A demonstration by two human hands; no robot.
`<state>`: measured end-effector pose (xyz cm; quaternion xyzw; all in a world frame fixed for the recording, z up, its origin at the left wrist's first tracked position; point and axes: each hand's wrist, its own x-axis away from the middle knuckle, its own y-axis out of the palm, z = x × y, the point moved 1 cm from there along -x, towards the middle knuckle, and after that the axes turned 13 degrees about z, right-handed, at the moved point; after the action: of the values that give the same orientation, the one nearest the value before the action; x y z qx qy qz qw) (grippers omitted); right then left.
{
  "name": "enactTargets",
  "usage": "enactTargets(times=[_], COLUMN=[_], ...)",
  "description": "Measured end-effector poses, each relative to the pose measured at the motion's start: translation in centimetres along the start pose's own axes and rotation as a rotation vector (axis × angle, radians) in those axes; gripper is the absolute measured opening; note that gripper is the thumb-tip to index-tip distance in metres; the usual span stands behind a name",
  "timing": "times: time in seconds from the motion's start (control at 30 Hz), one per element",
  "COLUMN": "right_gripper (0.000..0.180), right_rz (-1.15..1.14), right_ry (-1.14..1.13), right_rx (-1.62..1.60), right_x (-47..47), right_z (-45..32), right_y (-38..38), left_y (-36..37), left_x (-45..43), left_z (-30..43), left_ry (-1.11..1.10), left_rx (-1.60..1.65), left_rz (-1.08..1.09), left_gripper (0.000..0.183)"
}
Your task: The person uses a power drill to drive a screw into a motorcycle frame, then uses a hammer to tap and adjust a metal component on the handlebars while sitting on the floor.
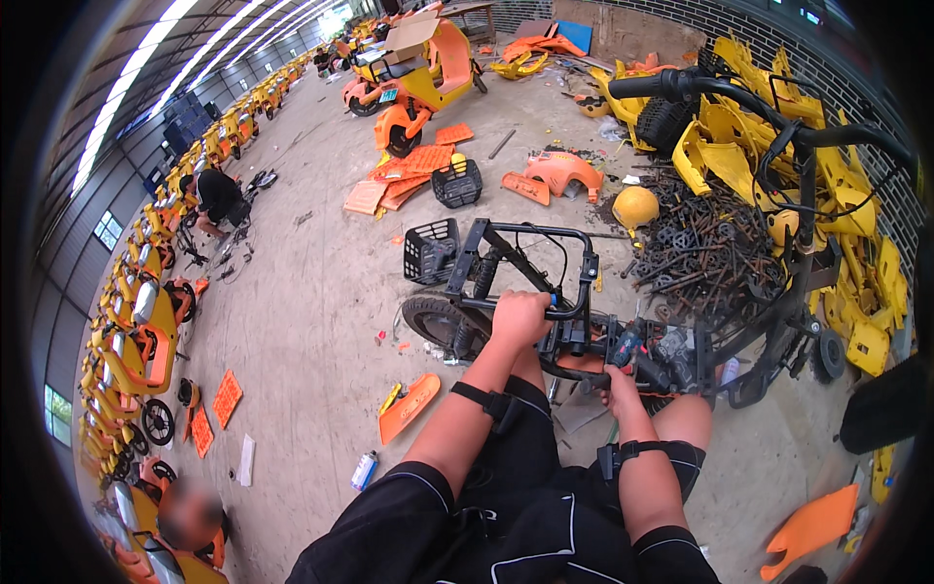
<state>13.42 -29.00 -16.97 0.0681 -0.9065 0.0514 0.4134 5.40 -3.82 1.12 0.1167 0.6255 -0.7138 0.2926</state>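
Note:
The stripped black scooter frame (576,237) stands across the space before me, with its rear wheel (436,321) at the left and its handlebar (737,91) at the upper right. My left hand (520,319) is closed at the tubular rear loop; a small blue thing shows beside its fingers. My right hand (620,394), lower and further right, has its fingers around a dark handle at the frame's near side; the far end of that handle cannot be made out. Just above it, a cordless power tool (624,347) rests on the frame among dark parts.
A heap of rusty metal parts (704,241) and yellow body panels (861,292) lie beyond the frame. A plastic basket (457,184), orange panels (410,404) and a spray can (364,471) are on the floor. Another person (217,197) crouches near the scooter row at left.

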Motion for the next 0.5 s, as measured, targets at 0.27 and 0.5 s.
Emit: enactTargets(times=[0.27, 0.5], right_gripper=[0.032, 0.027], right_rz=[-0.006, -0.032], right_ry=[0.009, 0.037], right_rx=[-0.003, -0.027], right_x=[-0.02, -0.35], right_z=[-0.15, -0.28], right_y=[0.47, 0.65], left_y=[-0.49, -0.47], left_x=[-0.06, -0.10], left_z=[0.21, 0.18], left_ry=[0.001, 0.005], left_rx=[-0.009, 0.004], left_rz=[-0.017, -0.014], left_gripper=[0.021, 0.021])
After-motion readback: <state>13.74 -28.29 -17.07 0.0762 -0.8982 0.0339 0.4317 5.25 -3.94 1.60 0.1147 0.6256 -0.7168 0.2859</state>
